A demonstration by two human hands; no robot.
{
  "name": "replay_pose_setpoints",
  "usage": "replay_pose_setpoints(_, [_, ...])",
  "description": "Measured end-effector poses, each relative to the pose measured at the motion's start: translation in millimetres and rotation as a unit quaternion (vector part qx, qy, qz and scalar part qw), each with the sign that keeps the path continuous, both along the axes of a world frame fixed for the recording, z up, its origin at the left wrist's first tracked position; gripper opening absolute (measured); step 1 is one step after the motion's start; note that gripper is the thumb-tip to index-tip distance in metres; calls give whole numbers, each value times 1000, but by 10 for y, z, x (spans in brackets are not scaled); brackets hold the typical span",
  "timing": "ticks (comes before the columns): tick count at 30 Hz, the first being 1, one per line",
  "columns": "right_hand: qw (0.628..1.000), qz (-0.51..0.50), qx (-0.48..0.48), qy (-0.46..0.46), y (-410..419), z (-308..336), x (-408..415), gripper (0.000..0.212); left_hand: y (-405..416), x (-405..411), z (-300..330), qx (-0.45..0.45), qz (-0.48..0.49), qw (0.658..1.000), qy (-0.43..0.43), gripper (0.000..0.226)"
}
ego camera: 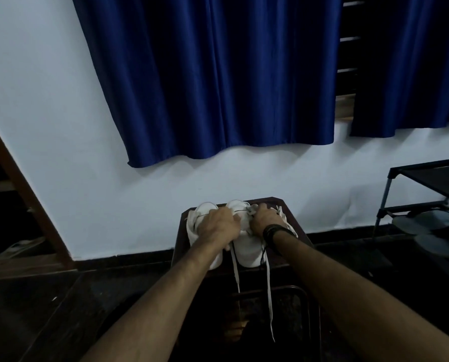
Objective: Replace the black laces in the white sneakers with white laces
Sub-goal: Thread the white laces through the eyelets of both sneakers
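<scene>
The pair of white sneakers [247,246] sits side by side on a small dark stool [296,218], heels at its near edge; left hand [219,226] and right hand [264,219] curl onto the lacing, white laces [269,291] dangling past the front edge; whether they pinch lace, I cannot tell

Blue curtains [213,74] on a white wall [48,100], dark floor [35,309] below

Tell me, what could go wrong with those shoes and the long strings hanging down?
The white lace ends dangle off the edge of the small dark table, so an arm could snag them and tug a sneaker off. Both hands cover the eyelets in dim light, so a hole might get skipped.
</scene>
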State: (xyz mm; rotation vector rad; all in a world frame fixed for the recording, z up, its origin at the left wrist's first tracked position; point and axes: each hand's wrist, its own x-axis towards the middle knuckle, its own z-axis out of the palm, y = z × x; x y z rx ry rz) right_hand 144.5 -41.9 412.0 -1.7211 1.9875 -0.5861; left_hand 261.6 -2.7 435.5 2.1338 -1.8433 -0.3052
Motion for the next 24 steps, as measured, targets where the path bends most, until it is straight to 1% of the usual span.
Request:
replay_pose_setpoints(2, [1000,-3,2,-4,27,20,4,41,56,-46,-155,25,12,998,57,45])
replay_pose_setpoints(3, [1000,-3,0,-7,35,21,6,41,89,-74,-199,22,20,996,84,47])
replay_pose_setpoints(5, [1000,-5,-1,-10,75,24,4,41,150,-129,-276,-24,38,993,113,49])
replay_pose_setpoints(8, [1000,0,2,-18,109,18,-12,45,203,-161,-341,-144,45,985,79,48])
replay_pose_setpoints(9, [1000,0,3,-22,114,21,-12,45,173,-154,-350,-141,37,987,65,52])
replay_pose_setpoints(10, [1000,-1,1,-26,106,20,-15,45,115,-140,-342,-116,26,990,70,55])
replay_pose_setpoints(11, [1000,-4,-2,-30,100,14,-20,44,37,-123,-331,-67,20,994,88,54])
replay_pose_setpoints(13, [999,-14,-12,-38,87,-3,-20,42,-11,-88,-276,23,5,993,119,39])
replay_pose_setpoints(14, [999,-17,-15,-41,83,-12,-14,41,-10,-65,-274,38,1,992,120,33])
replay_pose_setpoints(16, [999,-19,-16,-44,84,-20,-10,41,35,-26,-294,21,11,995,99,27])
replay_pose_setpoints(20, [998,-19,-19,-49,73,-35,-20,46,131,13,-405,-1,27,998,52,28])
replay_pose_setpoints(22, [998,-21,-21,-49,69,-43,-12,45,222,-39,-507,-43,54,996,48,34])
replay_pose_setpoints(24, [998,-26,-20,-53,71,-46,-13,46,336,-124,-654,-67,72,995,32,40])
